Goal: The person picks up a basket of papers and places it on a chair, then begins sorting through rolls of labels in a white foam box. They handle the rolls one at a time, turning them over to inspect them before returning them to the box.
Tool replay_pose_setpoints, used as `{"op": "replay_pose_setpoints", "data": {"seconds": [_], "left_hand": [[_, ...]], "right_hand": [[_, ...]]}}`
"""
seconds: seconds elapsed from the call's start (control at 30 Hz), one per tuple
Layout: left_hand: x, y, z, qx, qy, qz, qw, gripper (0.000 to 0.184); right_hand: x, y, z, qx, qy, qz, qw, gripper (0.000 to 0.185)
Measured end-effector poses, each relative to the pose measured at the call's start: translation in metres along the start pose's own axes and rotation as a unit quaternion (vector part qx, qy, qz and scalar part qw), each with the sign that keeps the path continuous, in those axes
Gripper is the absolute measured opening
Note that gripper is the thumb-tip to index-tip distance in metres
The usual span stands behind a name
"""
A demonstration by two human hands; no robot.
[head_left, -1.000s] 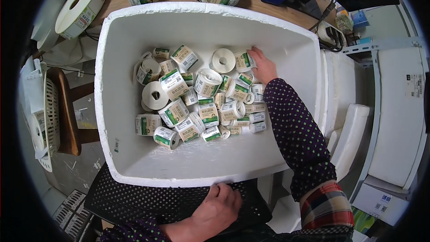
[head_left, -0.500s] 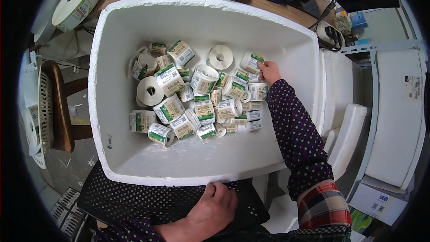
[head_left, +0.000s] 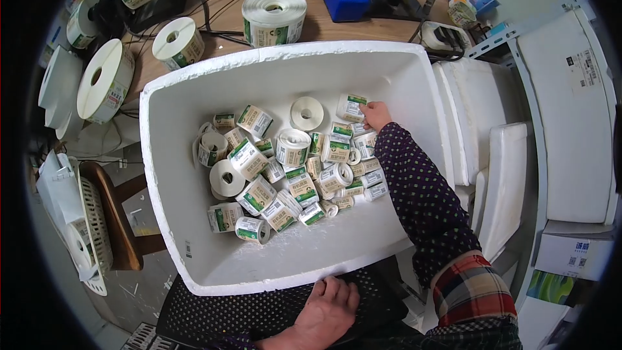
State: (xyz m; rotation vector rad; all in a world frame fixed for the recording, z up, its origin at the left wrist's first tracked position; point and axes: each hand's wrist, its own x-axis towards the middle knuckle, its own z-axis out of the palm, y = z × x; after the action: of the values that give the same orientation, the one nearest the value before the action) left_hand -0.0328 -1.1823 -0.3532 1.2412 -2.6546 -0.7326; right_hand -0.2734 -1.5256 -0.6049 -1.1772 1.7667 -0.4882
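"Where's the label roll [head_left: 350,107]?"
"I see it inside the grainy white foam box [head_left: 363,236], stubby and cylindrical, its paper edge pinched by the right hand [head_left: 376,115]."
"The left hand [head_left: 328,310]?"
"Curled at the near rim [head_left: 259,285]; its grip I can't tell."

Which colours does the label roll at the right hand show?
The label roll shows green, white and beige, clearest in the head view.

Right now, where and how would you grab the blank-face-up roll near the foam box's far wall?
I'd pinch the outer edge of the blank-faced roll at its left and right sides, from above. Its flat face points up, and gaps show on both sides; a neighbouring roll crowds its near side. The core hole looks narrow, so the outer edge seems safer.
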Motion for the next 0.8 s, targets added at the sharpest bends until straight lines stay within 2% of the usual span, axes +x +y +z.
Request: {"op": "replay_pose_setpoints", "data": {"seconds": [0.1,0.17,0.2,0.27,0.3,0.33,0.4,0.43,0.47,0.53,0.67,0.73,0.8], "left_hand": [[0.000,-0.001,0.000,-0.015,0.005,-0.004,1.000,0.041],[-0.002,0.000,0.001,-0.023,0.005,-0.006,1.000,0.040],[-0.002,0.001,0.000,-0.029,-0.003,-0.007,1.000,0.040],[-0.001,0.000,-0.005,-0.016,-0.002,-0.010,1.000,0.041],[-0.001,0.000,-0.004,-0.017,0.000,-0.004,1.000,0.041],[-0.001,-0.003,-0.003,-0.017,-0.001,-0.003,1.000,0.041],[0.000,-0.008,-0.002,0.035,0.013,0.036,0.999,0.034],[0.000,-0.008,-0.003,0.032,0.011,0.036,0.999,0.034],[0.000,-0.007,-0.003,0.021,0.007,0.031,0.999,0.034],[0.001,-0.005,-0.003,0.009,0.004,0.025,1.000,0.034],[0.000,-0.002,-0.002,0.005,-0.027,0.014,1.000,0.034],[0.000,-0.002,-0.004,0.006,-0.043,0.014,0.999,0.034],[0.001,-0.004,-0.005,0.003,-0.020,0.018,1.000,0.035]], "right_hand": [[0.005,0.003,0.002,0.004,0.000,0.003,1.000,0.036],[0.005,0.008,0.008,0.079,0.120,-0.050,0.988,0.032],[0.003,0.014,0.013,0.078,0.118,-0.041,0.989,0.032],[0.003,0.021,0.026,-0.048,0.312,-0.186,0.931,0.028],[-0.025,0.001,0.027,-0.123,0.321,-0.201,0.917,0.021],[-0.031,0.005,0.027,-0.123,0.322,-0.200,0.917,0.021],[-0.039,0.010,0.027,-0.183,0.089,-0.218,0.954,0.030],[-0.041,0.010,0.029,-0.184,0.087,-0.215,0.955,0.030],[-0.043,0.011,0.032,-0.280,0.033,-0.275,0.919,0.032],[-0.049,0.002,0.037,-0.454,-0.076,-0.383,0.801,0.041],[-0.037,-0.007,0.041,-0.546,-0.068,-0.360,0.753,0.050],[-0.038,-0.004,0.039,-0.535,-0.048,-0.351,0.767,0.054],[-0.037,-0.003,0.038,-0.515,-0.051,-0.314,0.796,0.056]]}}
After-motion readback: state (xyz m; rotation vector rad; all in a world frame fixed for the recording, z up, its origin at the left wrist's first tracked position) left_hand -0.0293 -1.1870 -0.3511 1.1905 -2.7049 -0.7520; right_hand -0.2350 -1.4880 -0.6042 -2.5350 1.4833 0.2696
